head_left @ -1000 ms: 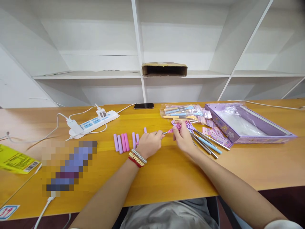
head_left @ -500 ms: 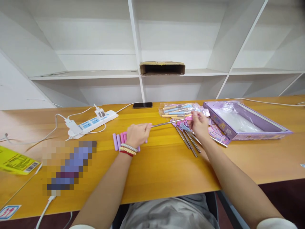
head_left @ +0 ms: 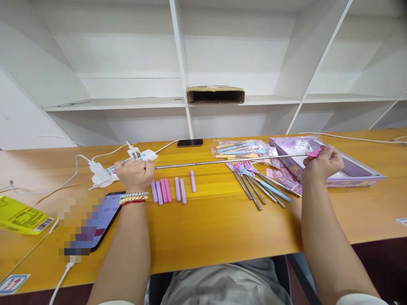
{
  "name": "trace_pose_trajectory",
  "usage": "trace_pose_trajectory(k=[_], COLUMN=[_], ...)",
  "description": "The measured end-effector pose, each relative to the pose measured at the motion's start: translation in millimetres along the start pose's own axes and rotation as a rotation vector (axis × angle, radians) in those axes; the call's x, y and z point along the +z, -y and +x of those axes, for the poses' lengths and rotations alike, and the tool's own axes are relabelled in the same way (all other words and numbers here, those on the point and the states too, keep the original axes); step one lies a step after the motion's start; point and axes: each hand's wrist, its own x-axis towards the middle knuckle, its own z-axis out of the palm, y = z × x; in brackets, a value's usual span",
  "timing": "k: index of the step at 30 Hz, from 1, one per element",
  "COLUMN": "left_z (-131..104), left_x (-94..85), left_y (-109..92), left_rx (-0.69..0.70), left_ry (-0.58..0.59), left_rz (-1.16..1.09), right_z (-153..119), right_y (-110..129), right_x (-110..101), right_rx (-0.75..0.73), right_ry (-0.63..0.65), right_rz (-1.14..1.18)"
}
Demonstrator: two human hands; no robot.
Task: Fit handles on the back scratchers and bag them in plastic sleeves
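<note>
A long, extended metal rod (head_left: 222, 161) stretches between my hands above the table. My left hand (head_left: 135, 173) is closed round its pink handle end, the tip showing past the fist. My right hand (head_left: 322, 163) grips the pink head (head_left: 314, 153) at the other end. Under the rod, several purple and pink tubes (head_left: 165, 190) lie side by side, with a lone purple tube (head_left: 193, 181) to their right. Right of centre, several metal rods with claw-shaped heads (head_left: 243, 169) are fanned out; one has a blue handle (head_left: 275, 190).
A purple box (head_left: 356, 183) sits at the right, beside plastic-wrapped sticks (head_left: 238, 149). At the left are a power strip (head_left: 148, 155), cables, a charging phone (head_left: 110, 216) and a yellow packet (head_left: 23, 216). A dark phone (head_left: 190, 142) lies near the shelf holding a cardboard box (head_left: 216, 95).
My hands have moved apart, left hand leftward and right hand rightward, and the rod between them is much longer. The tubes and the blue-handled piece are now uncovered.
</note>
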Motion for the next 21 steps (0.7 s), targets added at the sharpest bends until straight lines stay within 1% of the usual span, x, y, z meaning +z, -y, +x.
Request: trace_pose_trajectory(k=[4, 7, 9, 11, 13, 14, 17, 19, 21], left_z=[-3, -6, -8, -10, -11, -13, -20, -28, -37], left_x=[-0.5, 0.2, 1.5, 4.9, 10.3, 13.4, 20.8, 22.8, 23.2], left_y=[-5, -10, -14, -24, -40, -51, -88, -112, -133], left_rx=[-0.097, -0.156, -0.169, -0.131, -0.063, -0.034, -0.002, -0.004, 0.034], left_ry=[-0.016, -0.027, 0.02, 0.136, 0.257, 0.294, 0.336, 0.346, 0.374], left_rz=[0.127, 0.243, 0.306, 0.338, 0.357, 0.354, 0.344, 0.332, 0.307], right_z=[1, -3, -13, -32, -59, -74, -117, -142, -163], right_y=[-2, -9, -14, -16, -14, -12, -1, 5, 11], right_x=[0, 1, 4, 9, 15, 17, 22, 22, 21], right_rx=[0.012, 0.072, 0.096, 0.1, 0.118, 0.132, 0.087, 0.035, -0.015], right_ry=[0.02, 0.067, 0.141, 0.312, 0.557, 0.67, 1.017, 1.188, 1.367], right_rz=[-0.023, -0.053, -0.1, -0.184, -0.302, -0.35, -0.48, -0.515, -0.494])
